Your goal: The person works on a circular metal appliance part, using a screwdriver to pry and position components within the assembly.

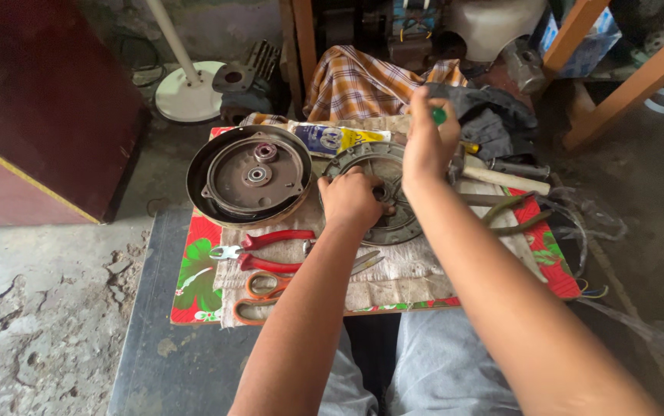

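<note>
Seen from above, over a low surface (155,362) draped with a red flowered cloth (197,266) and a pale towel (416,266).

Left hand (351,199) pressed down on the round grey metal motor plate (401,227), fingers curled over its inner edge, gripping it and holding it flat on the towel. Right hand (428,142) raised above the far rim of the same plate, clenched around a tool with a green handle tip (439,116); the tool's shaft hidden behind the hand, so no telling where its end touches.

Just left of the plate, a second round housing (249,176), dark-rimmed and brown inside, with a bearing at its middle, lying open side up and partly off the towel's edge. Behind both, a yellow and blue tube (332,139) lying on its side. Nearer the body, red-handled pliers (266,250) beside orange-handled scissors (259,296), both on the towel and close to the left forearm. To the right, a wooden-handled hammer (505,179) and green-handled pliers (513,216), well apart from the red ones.

Beyond the surface, a checked cloth (362,81) bunched up, and a white fan base (188,94) on the concrete floor (31,323).
</note>
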